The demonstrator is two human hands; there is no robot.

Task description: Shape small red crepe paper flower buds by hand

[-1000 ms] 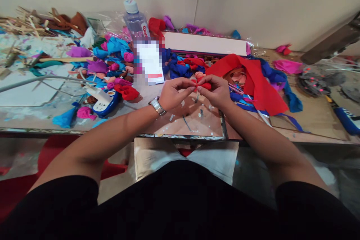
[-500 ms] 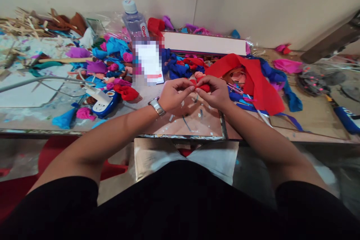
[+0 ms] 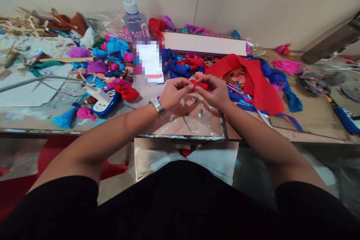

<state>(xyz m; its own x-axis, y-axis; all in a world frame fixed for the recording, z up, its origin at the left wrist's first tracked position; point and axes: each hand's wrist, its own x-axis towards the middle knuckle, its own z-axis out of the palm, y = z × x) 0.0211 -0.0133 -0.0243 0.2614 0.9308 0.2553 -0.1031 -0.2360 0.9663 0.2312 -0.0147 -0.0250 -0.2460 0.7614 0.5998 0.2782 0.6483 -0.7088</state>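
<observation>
Red scrap (image 3: 203,85) is pinched by left hand (image 3: 173,93) and right hand (image 3: 215,90). A capped bottle (image 3: 136,23) stands behind; its inside is unclear.

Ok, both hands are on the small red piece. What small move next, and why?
I'd probably have the right hand fold slightly while the left hand steadies the small red piece. Both hands pinch it close together, and it looks bunched, though they hide part of its shape.
</observation>
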